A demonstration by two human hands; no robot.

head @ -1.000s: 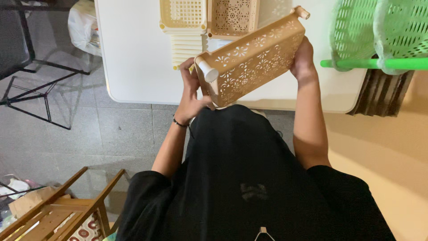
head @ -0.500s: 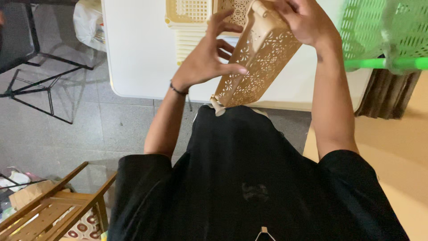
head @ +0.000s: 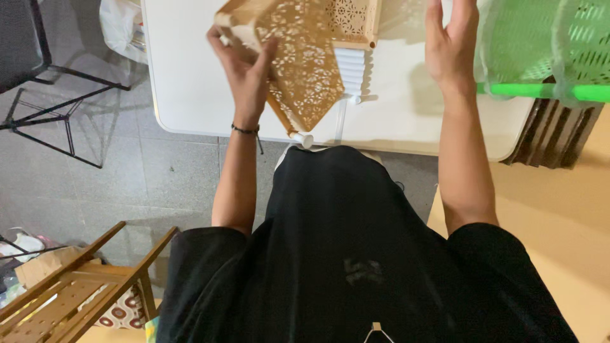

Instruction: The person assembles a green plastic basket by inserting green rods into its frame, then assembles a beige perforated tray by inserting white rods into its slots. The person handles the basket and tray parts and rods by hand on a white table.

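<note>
Starting at your left, your left hand (head: 244,70) grips the tan perforated basket (head: 298,70), fingers wrapped over its near-left edge and palm against the lattice wall. The basket hangs tilted above the white table (head: 190,82), its long axis running from the upper left down to a corner with a white peg foot (head: 305,140) just off the table's near edge. It sits right of your left hand and well left of your right, so the left is far the nearer. Behind it lie more tan lattice pieces (head: 352,19), cut off by the frame's top. Your right hand (head: 451,44) is spread and empty, apart from the basket, beside the green mesh basket (head: 546,51). The tan basket's inside is hidden.
</note>
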